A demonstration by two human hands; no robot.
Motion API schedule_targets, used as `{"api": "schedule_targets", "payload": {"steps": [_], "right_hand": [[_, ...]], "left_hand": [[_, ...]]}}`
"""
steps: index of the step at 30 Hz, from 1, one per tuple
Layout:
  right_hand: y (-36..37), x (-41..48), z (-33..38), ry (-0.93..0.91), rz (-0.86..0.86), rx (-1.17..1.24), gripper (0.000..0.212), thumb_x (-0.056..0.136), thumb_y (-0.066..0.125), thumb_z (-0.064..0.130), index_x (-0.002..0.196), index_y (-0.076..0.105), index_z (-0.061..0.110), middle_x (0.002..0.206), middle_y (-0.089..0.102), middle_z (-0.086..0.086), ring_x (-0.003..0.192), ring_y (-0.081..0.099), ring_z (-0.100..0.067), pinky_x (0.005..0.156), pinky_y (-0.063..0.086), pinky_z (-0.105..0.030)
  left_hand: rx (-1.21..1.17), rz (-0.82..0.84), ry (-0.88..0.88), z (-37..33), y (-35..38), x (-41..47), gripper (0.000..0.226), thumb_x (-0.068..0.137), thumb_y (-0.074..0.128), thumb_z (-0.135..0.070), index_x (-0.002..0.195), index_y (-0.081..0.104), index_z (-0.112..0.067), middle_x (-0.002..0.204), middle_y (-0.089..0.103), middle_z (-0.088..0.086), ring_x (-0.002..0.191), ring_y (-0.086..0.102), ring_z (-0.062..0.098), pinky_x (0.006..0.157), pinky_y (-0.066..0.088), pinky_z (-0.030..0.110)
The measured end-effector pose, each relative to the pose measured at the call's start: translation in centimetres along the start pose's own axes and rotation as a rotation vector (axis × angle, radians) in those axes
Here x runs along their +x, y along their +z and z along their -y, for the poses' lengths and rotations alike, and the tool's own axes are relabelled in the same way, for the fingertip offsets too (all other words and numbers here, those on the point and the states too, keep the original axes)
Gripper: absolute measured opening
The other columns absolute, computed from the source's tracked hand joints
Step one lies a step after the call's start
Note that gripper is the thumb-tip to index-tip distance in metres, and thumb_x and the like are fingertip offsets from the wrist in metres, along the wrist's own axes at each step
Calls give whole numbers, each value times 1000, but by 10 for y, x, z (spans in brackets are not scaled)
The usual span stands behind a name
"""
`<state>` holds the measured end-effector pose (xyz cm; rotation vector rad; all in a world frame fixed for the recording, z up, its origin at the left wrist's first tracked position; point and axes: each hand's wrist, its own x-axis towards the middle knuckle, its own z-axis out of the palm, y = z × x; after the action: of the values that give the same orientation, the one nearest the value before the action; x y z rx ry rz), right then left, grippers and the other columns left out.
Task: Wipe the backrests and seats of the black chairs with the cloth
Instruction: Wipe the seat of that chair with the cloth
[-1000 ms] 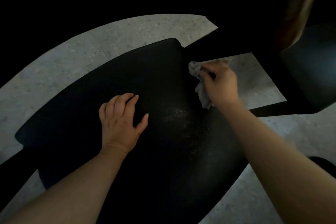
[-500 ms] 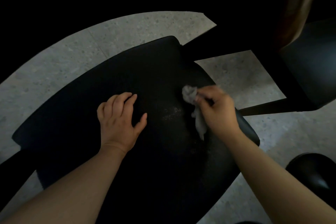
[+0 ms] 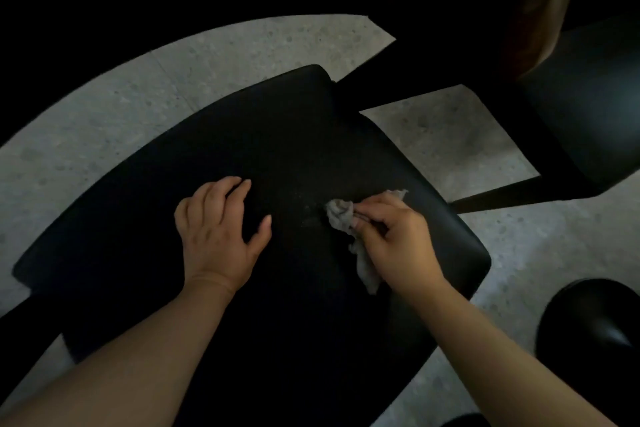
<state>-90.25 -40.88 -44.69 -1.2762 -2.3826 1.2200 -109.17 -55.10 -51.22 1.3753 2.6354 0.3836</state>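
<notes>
We see one black seat (image 3: pixel 242 156) from above and take it as the reference for all positions. Its far corner points away from the person, and its right corner lies beyond the right wrist.

1. Left hand (image 3: pixel 218 232): rests palm down on the seat, just left of the seat's middle. The fingers are nearly straight and close together, and the thumb is spread out to the right. It holds nothing.
2. Right hand (image 3: pixel 394 236): sits over the right half of the seat, knuckles up. Its curled fingers and thumb pinch the cloth (image 3: pixel 341 215) and hold it against the seat.
3. Cloth: grey, crumpled and elongated, lying right of the seat's middle. Its long axis runs from the seat's middle toward the near right edge. The bunched end points at the seat's middle, just beside the left thumb. The thin tail trails back under the right wrist. A small tip shows on the far side of the fingers.
4. Surroundings: a pale speckled floor (image 3: pixel 104 121) surrounds the seat. A second chair (image 3: pixel 588 114) stands beyond the seat's right corner. A dark round object (image 3: pixel 588 319) lies off the near right edge; we cannot tell what it is.
</notes>
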Motion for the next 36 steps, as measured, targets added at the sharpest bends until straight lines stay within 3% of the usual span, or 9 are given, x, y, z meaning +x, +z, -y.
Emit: {"api": "schedule_targets", "payload": {"steps": [5, 8, 11, 20, 24, 27, 31, 33, 36], "right_hand": [[-24, 24, -6, 58, -260, -41, 18, 92, 61, 13, 99, 69, 27, 96, 56, 17, 87, 52, 8, 80, 36, -2], [-32, 63, -27, 116, -353, -182, 17, 94, 60, 14, 105, 73, 12, 99, 62, -3, 89, 53, -8, 76, 34, -12], [-20, 66, -38, 195, -349, -145, 17, 94, 60, 16, 102, 74, 12, 94, 61, -3, 88, 54, -12, 79, 43, -26], [-14, -15, -16, 122, -235, -37, 18, 91, 64, 15, 100, 71, 29, 95, 57, 18, 92, 54, 8, 80, 38, -2], [-36, 8, -29, 177, -387, -167, 18, 94, 61, 17, 108, 72, 19, 100, 56, 5, 88, 50, -5, 73, 31, -4], [-32, 31, -40, 263, -387, -152, 21, 96, 58, 19, 112, 71, 14, 100, 56, 2, 94, 51, -10, 75, 31, -11], [-7, 4, -32, 235, -378, -48, 17, 94, 61, 20, 108, 71, 22, 102, 54, 11, 89, 50, 3, 79, 36, -9], [-3, -20, -27, 171, -282, -43, 17, 92, 63, 19, 106, 72, 23, 101, 55, 15, 93, 53, 3, 83, 40, -11], [-11, -39, -24, 124, -175, -22, 19, 91, 64, 16, 102, 70, 30, 94, 54, 22, 94, 51, 13, 83, 36, -1]], "left_hand": [[-8, -10, -6, 0, 1, 0, 62, 89, 40, -51, 134, 51, -10, 136, 44, 8, 125, 38, 30, 103, 29, 52], [-17, -20, 1, 0, 1, 0, 62, 89, 40, -51, 134, 51, -10, 136, 43, 8, 125, 38, 30, 103, 29, 52], [-21, -28, 2, 1, 2, 0, 61, 89, 40, -51, 134, 51, -10, 136, 43, 8, 125, 37, 30, 104, 29, 52], [-22, -48, 18, 1, 2, -1, 60, 89, 41, -50, 133, 51, -10, 135, 45, 10, 125, 39, 31, 104, 30, 53], [-17, -43, 17, 0, 0, -2, 61, 89, 40, -51, 133, 50, -10, 135, 45, 9, 125, 37, 30, 105, 30, 52], [-24, -47, 18, 0, -1, -2, 61, 89, 40, -51, 134, 51, -10, 135, 45, 9, 125, 38, 30, 105, 30, 53], [-4, -29, 20, -1, -4, -2, 61, 90, 40, -51, 134, 50, -9, 134, 45, 10, 124, 39, 32, 104, 32, 54], [1, -8, 16, -4, -7, -2, 60, 91, 42, -50, 135, 50, -9, 135, 45, 11, 125, 39, 32, 105, 32, 54], [-23, 10, 13, -7, -17, -2, 56, 92, 54, -42, 137, 49, -9, 136, 45, 11, 126, 40, 31, 107, 33, 53]]}}
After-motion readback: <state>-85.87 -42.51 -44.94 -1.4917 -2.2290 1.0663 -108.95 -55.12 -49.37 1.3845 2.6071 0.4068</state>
